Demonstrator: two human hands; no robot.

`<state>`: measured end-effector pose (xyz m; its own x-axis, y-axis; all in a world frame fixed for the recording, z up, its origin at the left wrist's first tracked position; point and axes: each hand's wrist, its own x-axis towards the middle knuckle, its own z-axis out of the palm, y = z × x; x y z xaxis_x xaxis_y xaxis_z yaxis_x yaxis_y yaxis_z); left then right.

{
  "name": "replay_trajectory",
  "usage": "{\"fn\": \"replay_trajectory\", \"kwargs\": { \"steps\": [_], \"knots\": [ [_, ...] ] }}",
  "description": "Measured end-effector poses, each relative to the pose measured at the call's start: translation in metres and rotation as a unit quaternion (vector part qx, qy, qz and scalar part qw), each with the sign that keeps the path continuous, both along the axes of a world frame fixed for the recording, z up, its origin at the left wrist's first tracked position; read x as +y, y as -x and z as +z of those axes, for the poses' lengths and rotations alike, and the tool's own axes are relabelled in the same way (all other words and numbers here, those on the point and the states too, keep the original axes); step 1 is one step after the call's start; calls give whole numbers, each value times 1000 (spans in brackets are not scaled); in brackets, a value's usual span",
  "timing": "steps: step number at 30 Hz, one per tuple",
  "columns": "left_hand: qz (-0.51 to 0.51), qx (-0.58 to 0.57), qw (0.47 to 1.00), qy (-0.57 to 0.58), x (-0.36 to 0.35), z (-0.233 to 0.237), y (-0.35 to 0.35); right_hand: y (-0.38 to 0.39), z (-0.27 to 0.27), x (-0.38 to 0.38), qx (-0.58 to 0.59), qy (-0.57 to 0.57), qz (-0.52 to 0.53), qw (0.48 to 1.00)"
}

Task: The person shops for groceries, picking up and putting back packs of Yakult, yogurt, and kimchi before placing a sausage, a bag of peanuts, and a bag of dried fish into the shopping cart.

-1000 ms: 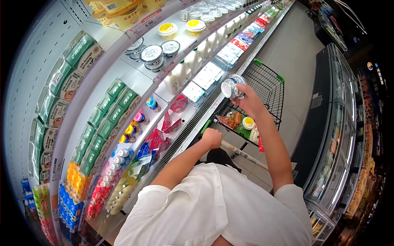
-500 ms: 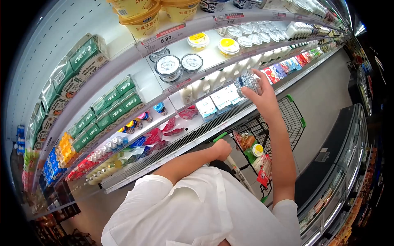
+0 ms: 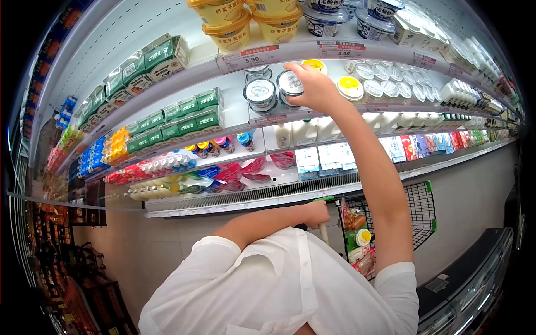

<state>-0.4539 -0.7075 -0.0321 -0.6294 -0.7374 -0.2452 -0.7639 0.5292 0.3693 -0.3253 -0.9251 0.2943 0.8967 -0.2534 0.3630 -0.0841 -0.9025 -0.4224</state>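
Observation:
My right hand (image 3: 314, 88) reaches to the refrigerated shelf, its fingers wrapped round a yogurt cup (image 3: 291, 82) with a clear and white lid. Close to its left is a stack of matching yogurt cups (image 3: 260, 94). A yellow-lidded tub (image 3: 350, 87) sits to the right of the hand, and another yellow-lidded tub (image 3: 315, 65) is partly hidden behind it. Low down, my left hand (image 3: 316, 213) is closed on the handle of the shopping cart (image 3: 417, 209).
In the cart lie a yellow-topped tub (image 3: 363, 237) and a red packet (image 3: 364, 262). Yellow tubs (image 3: 229, 34) and blue-white bowls (image 3: 322, 22) stand on the shelf above. Green cartons (image 3: 192, 120) are at left, white bottles (image 3: 304, 131) below. A black cabinet (image 3: 474, 268) stands right.
My right hand has carried the yogurt cup from out over the cart up and left to the shelf, beside the stacked cups. My left hand stays on the cart handle. The view has turned.

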Motion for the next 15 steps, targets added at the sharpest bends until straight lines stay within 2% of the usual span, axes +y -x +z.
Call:
{"fn": "replay_trajectory", "kwargs": {
  "steps": [2,5,7,8,10,11,13,15],
  "knots": [
    [-1,21,1000,13,-5,-6,-2,-2,-4,-2,29,-13,1,999],
    [-16,60,998,-9,-9,11,-8,-4,-10,-3,56,-30,-3,998],
    [48,191,976,-93,-9,32,-16,0,-16,-6,55,-40,-12,998],
    [116,258,949,-138,-6,85,-29,4,-18,-9,50,-41,4,998],
    [170,349,916,-98,-5,165,-58,11,-24,-15,45,-41,19,998],
    [198,382,900,-66,-4,205,-78,14,-30,-18,14,-55,24,998],
    [277,358,884,117,-4,282,-124,17,-37,-23,-19,-70,25,997],
    [371,327,814,305,-10,331,-175,16,-40,-24,14,-117,10,993]
  ]
}}
